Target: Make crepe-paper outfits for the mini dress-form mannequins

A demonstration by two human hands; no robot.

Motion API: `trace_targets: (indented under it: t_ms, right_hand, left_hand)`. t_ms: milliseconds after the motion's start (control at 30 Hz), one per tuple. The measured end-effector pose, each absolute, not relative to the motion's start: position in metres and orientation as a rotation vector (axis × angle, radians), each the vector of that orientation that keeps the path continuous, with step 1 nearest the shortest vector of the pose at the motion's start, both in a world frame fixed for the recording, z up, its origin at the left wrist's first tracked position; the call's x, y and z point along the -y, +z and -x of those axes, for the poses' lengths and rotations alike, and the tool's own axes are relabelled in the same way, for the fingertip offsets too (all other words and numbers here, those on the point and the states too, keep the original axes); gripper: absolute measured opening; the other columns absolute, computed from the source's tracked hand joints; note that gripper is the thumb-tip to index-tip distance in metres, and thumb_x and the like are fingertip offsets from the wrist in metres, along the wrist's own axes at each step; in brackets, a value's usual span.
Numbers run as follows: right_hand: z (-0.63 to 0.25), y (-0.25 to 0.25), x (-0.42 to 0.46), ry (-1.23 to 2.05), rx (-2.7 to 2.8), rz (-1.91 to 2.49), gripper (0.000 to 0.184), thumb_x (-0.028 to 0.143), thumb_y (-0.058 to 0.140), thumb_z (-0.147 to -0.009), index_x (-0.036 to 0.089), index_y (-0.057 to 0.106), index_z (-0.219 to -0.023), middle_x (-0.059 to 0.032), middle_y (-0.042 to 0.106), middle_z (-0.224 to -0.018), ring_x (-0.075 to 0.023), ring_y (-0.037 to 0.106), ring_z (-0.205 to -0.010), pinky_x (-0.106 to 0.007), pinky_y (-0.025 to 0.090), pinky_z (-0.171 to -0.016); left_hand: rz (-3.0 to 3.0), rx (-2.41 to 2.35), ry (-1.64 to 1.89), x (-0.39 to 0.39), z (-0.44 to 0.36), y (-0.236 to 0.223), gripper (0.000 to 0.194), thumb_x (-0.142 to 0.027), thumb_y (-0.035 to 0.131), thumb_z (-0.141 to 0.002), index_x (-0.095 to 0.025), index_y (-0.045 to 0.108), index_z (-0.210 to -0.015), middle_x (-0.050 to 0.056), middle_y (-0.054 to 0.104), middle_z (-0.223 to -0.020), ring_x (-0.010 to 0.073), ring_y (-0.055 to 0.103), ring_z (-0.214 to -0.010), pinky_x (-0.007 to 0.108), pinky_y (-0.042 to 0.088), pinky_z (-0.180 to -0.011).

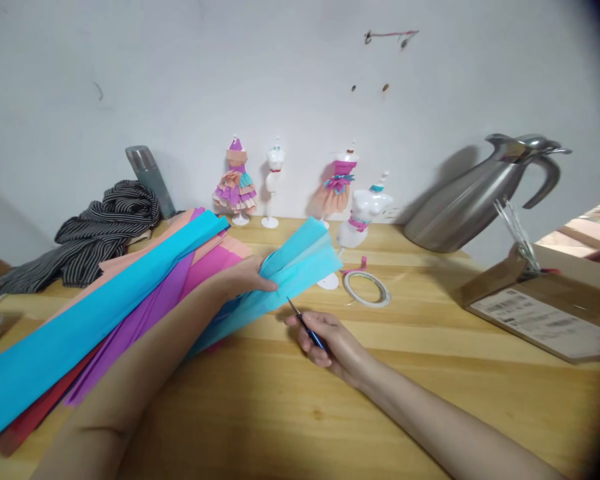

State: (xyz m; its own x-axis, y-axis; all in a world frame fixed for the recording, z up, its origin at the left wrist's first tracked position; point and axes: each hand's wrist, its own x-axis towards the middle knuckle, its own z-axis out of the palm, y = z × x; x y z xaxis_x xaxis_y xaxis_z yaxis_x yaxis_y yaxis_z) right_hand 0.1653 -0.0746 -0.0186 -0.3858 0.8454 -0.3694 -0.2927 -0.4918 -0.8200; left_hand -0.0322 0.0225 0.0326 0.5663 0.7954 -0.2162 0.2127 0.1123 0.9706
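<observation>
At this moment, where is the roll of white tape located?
The roll of white tape lies flat on the wooden table, right of centre in the head view, between the light-blue paper and the cardboard box.

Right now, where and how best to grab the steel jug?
By the handle, coming from the right and above: it curves out from the upper right of the steel jug, leaving an open gap. The cardboard box in the foreground likely hampers a low approach from the near side. The right hand holds a pointed tool, so free it first.
</observation>
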Motion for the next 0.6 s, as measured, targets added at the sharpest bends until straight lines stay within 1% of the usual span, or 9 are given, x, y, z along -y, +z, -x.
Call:
trace_targets:
  t_ms: [100, 200, 367, 500, 600]
  right_hand:
    - [-0.165, -0.02, 0.074, 1.919, 0.843, 1.04, 0.048, 0.053, 0.076, -0.065, 0.011, 0.065, -0.086, 0.0043, 0.053, -0.049, -0.0004, 0.027, -0.032, -0.017, 0.009, -0.034]
    - [-0.165, -0.022, 0.074, 1.913, 0.852, 1.011, 0.045, 0.051, 0.074, -0.067, 0.011, 0.064, -0.085, 0.0042, 0.053, -0.05, -0.0004, 0.028, -0.032, -0.017, 0.01, -0.034]
    - [-0.166, -0.021, 0.075, 1.927, 0.864, 0.993, 0.043, 0.051, 0.073, -0.07, 0.011, 0.064, -0.085, 0.004, 0.053, -0.051, -0.0004, 0.029, -0.033, -0.017, 0.011, -0.034]
    - [-0.166, -0.021, 0.077, 1.929, 0.861, 0.994, 0.043, 0.051, 0.073, -0.069, 0.012, 0.065, -0.085, 0.0039, 0.053, -0.051, -0.0003, 0.027, -0.033, -0.017, 0.011, -0.034]
    - [-0.165, -0.021, 0.077, 1.937, 0.862, 0.979, 0.042, 0.05, 0.073, -0.07, 0.012, 0.064, -0.085, 0.0042, 0.052, -0.05, -0.0001, 0.026, -0.033, -0.017, 0.01, -0.034]
  left_hand:
    - [-1.379, -0.894, 0.51, -0.021, 0.031, 0.026, 0.051, -0.023, 0.08, -0.053, -0.012, 0.07, -0.102, 0.007, 0.074, -0.089, 0.0221, 0.066, -0.078, 0.031, 0.052, -0.072]
    - [-1.34, -0.792, 0.474, -0.019, 0.029, 0.022, 0.048, -0.027, 0.081, -0.054, -0.011, 0.071, -0.098, 0.008, 0.074, -0.089, 0.0236, 0.067, -0.08, 0.033, 0.052, -0.076]
    - [-1.372, -0.78, 0.433, -0.017, 0.027, 0.019, 0.047, -0.032, 0.081, -0.055, -0.012, 0.072, -0.097, 0.007, 0.075, -0.086, 0.0251, 0.068, -0.08, 0.034, 0.052, -0.076]
    - [-1.31, -0.712, 0.429, -0.016, 0.028, 0.018, 0.048, -0.031, 0.081, -0.056, -0.012, 0.072, -0.099, 0.008, 0.075, -0.087, 0.0246, 0.069, -0.08, 0.034, 0.052, -0.077]
    - [-1.304, -0.757, 0.445, -0.014, 0.029, 0.021, 0.047, -0.031, 0.082, -0.055, -0.012, 0.073, -0.097, 0.007, 0.075, -0.086, 0.0239, 0.068, -0.078, 0.034, 0.052, -0.076]
